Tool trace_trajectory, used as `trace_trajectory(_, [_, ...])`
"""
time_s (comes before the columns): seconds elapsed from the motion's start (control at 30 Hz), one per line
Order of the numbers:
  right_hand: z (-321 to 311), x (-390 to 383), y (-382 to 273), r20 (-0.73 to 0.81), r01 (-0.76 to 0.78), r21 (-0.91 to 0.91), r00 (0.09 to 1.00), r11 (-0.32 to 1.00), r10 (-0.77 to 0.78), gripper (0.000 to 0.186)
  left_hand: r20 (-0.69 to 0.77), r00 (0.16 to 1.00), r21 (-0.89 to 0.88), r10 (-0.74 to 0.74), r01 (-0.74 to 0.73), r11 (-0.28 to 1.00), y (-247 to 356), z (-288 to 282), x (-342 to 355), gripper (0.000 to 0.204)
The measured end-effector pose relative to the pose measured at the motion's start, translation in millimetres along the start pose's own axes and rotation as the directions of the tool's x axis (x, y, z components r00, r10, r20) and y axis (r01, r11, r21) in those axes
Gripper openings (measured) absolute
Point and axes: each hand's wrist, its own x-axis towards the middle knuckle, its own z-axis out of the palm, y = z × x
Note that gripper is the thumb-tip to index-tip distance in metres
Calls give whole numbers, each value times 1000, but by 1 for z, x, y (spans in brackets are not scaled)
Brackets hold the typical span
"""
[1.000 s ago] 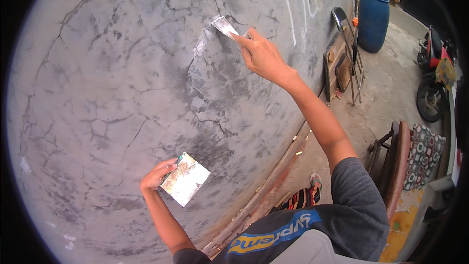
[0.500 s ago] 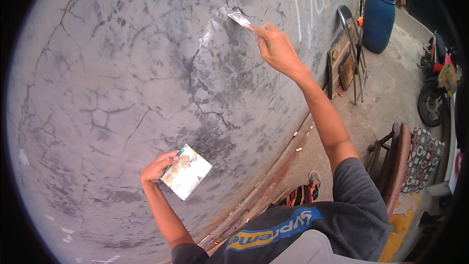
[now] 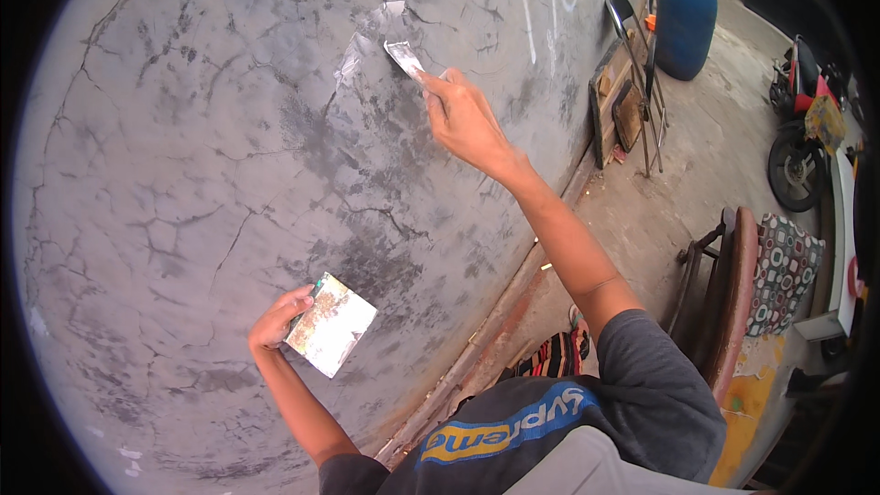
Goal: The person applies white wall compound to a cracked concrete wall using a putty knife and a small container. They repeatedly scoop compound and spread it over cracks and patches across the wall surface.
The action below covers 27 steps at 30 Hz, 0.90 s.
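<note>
A cracked grey wall (image 3: 229, 119) fills the left and middle of the view. My right hand (image 3: 467, 124) is closed around a putty knife (image 3: 404, 58), its blade smeared with white filler. The blade is at the wall, just below and right of a streak of pale filler (image 3: 350, 60) laid along a crack; whether it touches cannot be told. Lower left, my left hand (image 3: 281, 316) grips a square board (image 3: 332, 325) by its edge, thumb on top. White paste and brownish stains cover the board's face.
At the far right stand a blue barrel (image 3: 687, 23) and a folding chair (image 3: 632, 37) with wooden panels leaning near the wall. A parked motorbike (image 3: 797, 160) is beyond. Closer on the right is a brown-edged bench (image 3: 741, 293) with a patterned cushion (image 3: 786, 270).
My right hand has drawn the putty knife down off the upper crack, where a fresh pale patch now shows. The view has shifted slightly; the left hand still holds the board.
</note>
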Motion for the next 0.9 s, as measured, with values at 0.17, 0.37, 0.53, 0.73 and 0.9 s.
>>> trace_trajectory(0.17, [-47, 42, -7, -61, -13, -11, 998, 1000, 13, 32, -79, 997, 12, -12, 13, 1000, -2, -3, 5, 49])
trace_trajectory(0.37, [-24, 36, 0, -17, 113, -106, 993, 988, -116, 33, -129, 991, -20, -29, 27, 999, -18, -15, 9, 53])
trace_trajectory(0.53, [-55, 45, -28, 169, -154, -26, 973, 988, 156, 31, -45, 998, -41, -37, 35, 999, -11, -10, 6, 55])
trace_trajectory(0.73, [-25, 34, -1, -4, 125, -97, 992, 987, -126, 32, -99, 994, -31, -44, 41, 999, -14, -11, 2, 54])
trace_trajectory(0.9, [-52, 33, -18, 108, -273, 84, 959, 958, 264, 33, -42, 998, -17, -36, 35, 999, -8, -9, 0, 53])
